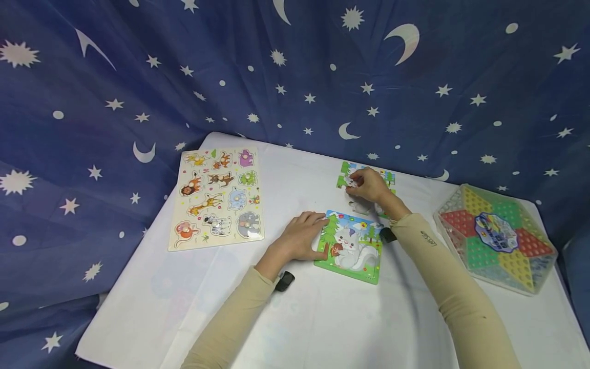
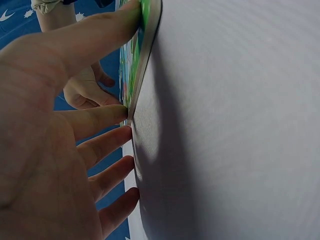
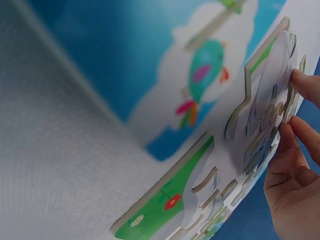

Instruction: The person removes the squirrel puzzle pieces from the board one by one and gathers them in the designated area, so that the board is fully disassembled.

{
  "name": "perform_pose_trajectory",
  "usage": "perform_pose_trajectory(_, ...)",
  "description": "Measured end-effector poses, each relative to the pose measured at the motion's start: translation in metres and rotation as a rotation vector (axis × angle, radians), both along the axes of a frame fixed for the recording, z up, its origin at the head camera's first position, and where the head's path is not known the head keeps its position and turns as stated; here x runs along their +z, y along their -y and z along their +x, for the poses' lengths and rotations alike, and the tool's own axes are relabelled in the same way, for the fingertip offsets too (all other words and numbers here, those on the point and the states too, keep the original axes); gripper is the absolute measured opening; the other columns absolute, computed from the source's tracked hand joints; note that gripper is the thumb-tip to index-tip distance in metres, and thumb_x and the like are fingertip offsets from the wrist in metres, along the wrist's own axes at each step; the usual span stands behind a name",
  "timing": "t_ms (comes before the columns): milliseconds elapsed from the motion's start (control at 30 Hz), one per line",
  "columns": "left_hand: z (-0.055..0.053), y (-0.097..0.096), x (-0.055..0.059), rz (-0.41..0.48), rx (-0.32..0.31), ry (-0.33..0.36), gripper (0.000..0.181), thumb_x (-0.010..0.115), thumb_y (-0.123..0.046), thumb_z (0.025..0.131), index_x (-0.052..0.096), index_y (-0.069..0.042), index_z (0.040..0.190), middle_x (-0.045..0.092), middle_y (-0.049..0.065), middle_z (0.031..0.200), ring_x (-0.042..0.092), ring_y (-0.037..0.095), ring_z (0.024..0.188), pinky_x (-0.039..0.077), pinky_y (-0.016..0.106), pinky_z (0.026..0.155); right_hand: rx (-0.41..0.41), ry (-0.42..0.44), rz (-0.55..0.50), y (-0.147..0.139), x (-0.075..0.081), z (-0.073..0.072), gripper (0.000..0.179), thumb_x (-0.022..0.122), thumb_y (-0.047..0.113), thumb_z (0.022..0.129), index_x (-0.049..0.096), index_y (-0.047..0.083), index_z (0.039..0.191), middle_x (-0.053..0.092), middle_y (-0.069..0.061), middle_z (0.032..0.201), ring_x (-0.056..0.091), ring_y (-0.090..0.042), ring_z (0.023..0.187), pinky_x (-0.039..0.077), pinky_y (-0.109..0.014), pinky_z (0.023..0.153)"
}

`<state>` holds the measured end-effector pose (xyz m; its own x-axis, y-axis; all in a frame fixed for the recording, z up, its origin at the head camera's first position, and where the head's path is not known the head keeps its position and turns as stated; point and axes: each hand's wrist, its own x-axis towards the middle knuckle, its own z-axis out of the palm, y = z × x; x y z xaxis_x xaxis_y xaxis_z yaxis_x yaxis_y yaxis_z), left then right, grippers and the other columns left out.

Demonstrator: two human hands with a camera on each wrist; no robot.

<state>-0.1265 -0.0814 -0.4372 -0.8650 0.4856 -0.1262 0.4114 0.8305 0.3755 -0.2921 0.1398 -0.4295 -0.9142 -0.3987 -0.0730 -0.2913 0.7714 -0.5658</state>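
Note:
A squirrel puzzle board [image 1: 352,251] with a green and blue picture lies on the white table. My left hand [image 1: 301,238] rests at its left edge, thumb over the border; in the left wrist view the extended fingers [image 2: 107,147] touch the edge and table. Beyond the board, loose puzzle pieces [image 1: 387,177] lie spread close together near the back edge. My right hand [image 1: 369,185] is over them, pinching a puzzle piece between thumb and fingers. The right wrist view shows these fingertips [image 3: 300,80] low among the pieces, with a green-edged piece [image 3: 175,185] lying nearer the camera.
On the left lies a wooden animal peg puzzle [image 1: 218,197] with its animals in place. To the right sits a hexagonal box [image 1: 498,236] with red, yellow and green triangles. A dark blue star-patterned curtain [image 1: 318,66] hangs behind the table [image 1: 318,323].

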Motion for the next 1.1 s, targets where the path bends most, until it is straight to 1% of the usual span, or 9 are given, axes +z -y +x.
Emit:
perform_pose_trajectory(200, 0.000, -0.001, 0.000, -0.002, -0.001, 0.001, 0.088, 0.075, -0.051, 0.081, 0.039, -0.012, 0.152, 0.032, 0.004, 0.157, 0.026, 0.022, 0.143, 0.028, 0.040, 0.112, 0.004, -0.013, 0.005, 0.000, 0.002, 0.001, 0.046, 0.080, 0.017, 0.082, 0.066, -0.005, 0.119, 0.061, -0.020, 0.108, 0.058, -0.031, 0.092, 0.047, -0.043, 0.079)
perform_pose_trajectory(300, 0.000, -0.002, 0.000, -0.006, -0.002, 0.002, 0.089, 0.075, -0.052, 0.081, 0.039, -0.012, 0.152, 0.032, 0.004, 0.157, 0.025, 0.022, 0.143, 0.028, 0.040, 0.113, 0.003, -0.021, 0.009, -0.002, 0.002, 0.001, 0.045, 0.080, 0.017, 0.082, 0.067, -0.006, 0.118, 0.062, -0.020, 0.107, 0.058, -0.031, 0.091, 0.047, -0.044, 0.079)
perform_pose_trajectory(467, 0.000, -0.002, -0.002, -0.009, -0.004, 0.004, 0.090, 0.075, -0.053, 0.081, 0.039, -0.012, 0.152, 0.032, 0.004, 0.157, 0.026, 0.022, 0.143, 0.028, 0.040, 0.112, -0.011, -0.014, -0.001, -0.004, 0.003, 0.002, 0.044, 0.080, 0.018, 0.082, 0.067, -0.005, 0.117, 0.062, -0.020, 0.109, 0.060, -0.032, 0.095, 0.049, -0.045, 0.083)
perform_pose_trajectory(600, 0.000, 0.000, -0.001, -0.001, -0.005, -0.001, 0.088, 0.074, -0.052, 0.082, 0.039, -0.012, 0.152, 0.032, 0.004, 0.157, 0.026, 0.023, 0.143, 0.029, 0.041, 0.112, -0.020, -0.003, -0.021, -0.007, 0.004, 0.004, 0.044, 0.080, 0.015, 0.083, 0.066, -0.006, 0.119, 0.061, -0.020, 0.112, 0.062, -0.034, 0.098, 0.051, -0.046, 0.084)
perform_pose_trajectory(767, 0.000, -0.001, 0.001, 0.012, -0.007, 0.009, 0.088, 0.075, -0.051, 0.081, 0.039, -0.011, 0.151, 0.032, 0.005, 0.157, 0.026, 0.023, 0.143, 0.028, 0.042, 0.112, -0.018, -0.006, -0.032, -0.012, 0.010, 0.010, 0.041, 0.077, 0.012, 0.085, 0.065, -0.007, 0.119, 0.058, -0.021, 0.111, 0.062, -0.035, 0.099, 0.051, -0.046, 0.083)
perform_pose_trajectory(900, 0.000, -0.001, 0.004, 0.008, -0.007, 0.023, 0.090, 0.076, -0.051, 0.081, 0.038, -0.011, 0.152, 0.031, 0.005, 0.158, 0.025, 0.024, 0.143, 0.028, 0.042, 0.112, 0.004, -0.019, -0.039, -0.016, 0.015, 0.018, 0.038, 0.075, 0.013, 0.087, 0.066, -0.007, 0.118, 0.058, -0.023, 0.110, 0.061, -0.037, 0.099, 0.051, -0.047, 0.082)
perform_pose_trajectory(1100, 0.000, -0.001, 0.005, 0.020, -0.011, 0.025, 0.091, 0.076, -0.051, 0.081, 0.038, -0.009, 0.152, 0.031, 0.007, 0.157, 0.025, 0.026, 0.143, 0.028, 0.044, 0.112, 0.038, -0.026, -0.067, -0.023, 0.018, 0.030, 0.035, 0.072, 0.011, 0.089, 0.066, -0.008, 0.117, 0.059, -0.025, 0.111, 0.063, -0.038, 0.098, 0.053, -0.047, 0.080)
